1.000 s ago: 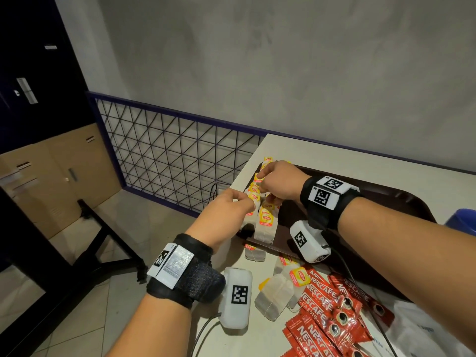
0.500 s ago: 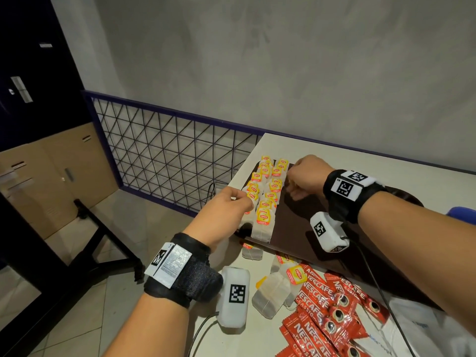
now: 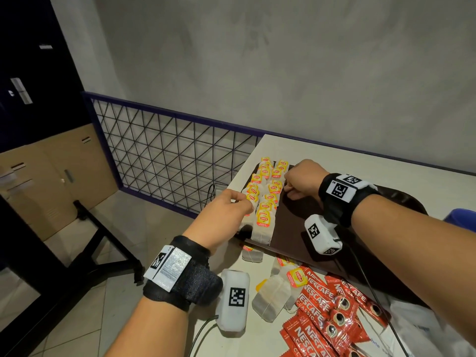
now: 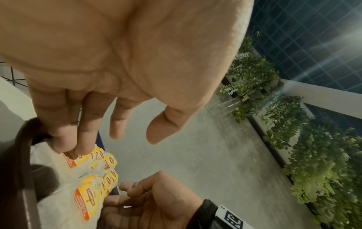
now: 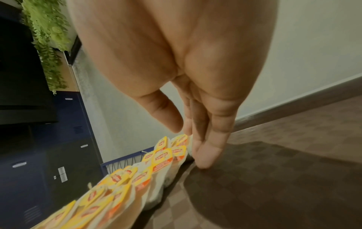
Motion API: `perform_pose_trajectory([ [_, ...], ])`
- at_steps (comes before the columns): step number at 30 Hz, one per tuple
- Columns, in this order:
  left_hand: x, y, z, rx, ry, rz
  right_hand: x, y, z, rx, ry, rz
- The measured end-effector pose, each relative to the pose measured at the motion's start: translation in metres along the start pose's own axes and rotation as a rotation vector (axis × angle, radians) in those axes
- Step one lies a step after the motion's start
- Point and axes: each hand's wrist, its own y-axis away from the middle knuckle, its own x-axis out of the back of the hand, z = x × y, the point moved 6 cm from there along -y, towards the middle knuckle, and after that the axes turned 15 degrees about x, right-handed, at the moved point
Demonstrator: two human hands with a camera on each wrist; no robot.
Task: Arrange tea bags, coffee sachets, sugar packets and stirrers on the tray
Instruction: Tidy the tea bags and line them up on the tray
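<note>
Your right hand (image 3: 302,177) has slid off the tea bags (image 3: 265,199) since a second ago, out to their 3 o'clock edge, and now it sits on the bare brown tray (image 3: 296,228). Fingers (image 5: 205,155) straight and pressed together there, tips touching the tray floor right against the outer bags, thumb apart, nothing held. Your left hand (image 3: 226,210) has barely shifted, parked at the 9 o'clock side of the rows. From its wrist view the fingertips (image 4: 78,148) rest on a yellow tag at the tray's near corner; whether they pinch it or just press, you can't tell. Thumb and forefinger hang free, loosely spread.

Two rows of tea bags stand overlapped along the tray's 9 o'clock edge, yellow tags up, running from 6 to 12 o'clock. Off the tray at 6 o'clock, a few loose bags (image 3: 270,297) lie on the white table (image 3: 386,171), and the red coffee sachets (image 3: 332,315) are heaped just beside them.
</note>
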Motion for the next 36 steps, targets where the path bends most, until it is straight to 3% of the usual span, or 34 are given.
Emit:
perform_pose_trajectory([
  [18,0.001,0.008,0.004,0.033,-0.05,0.028,0.01,-0.014,-0.002,-0.001,0.056,0.013],
  [24,0.002,0.008,0.004,0.036,-0.057,0.041,0.003,-0.02,-0.001,-0.076,-0.166,0.077],
  [36,0.002,0.012,0.006,0.034,-0.081,0.039,-0.005,-0.033,-0.002,-0.055,-0.23,0.091],
])
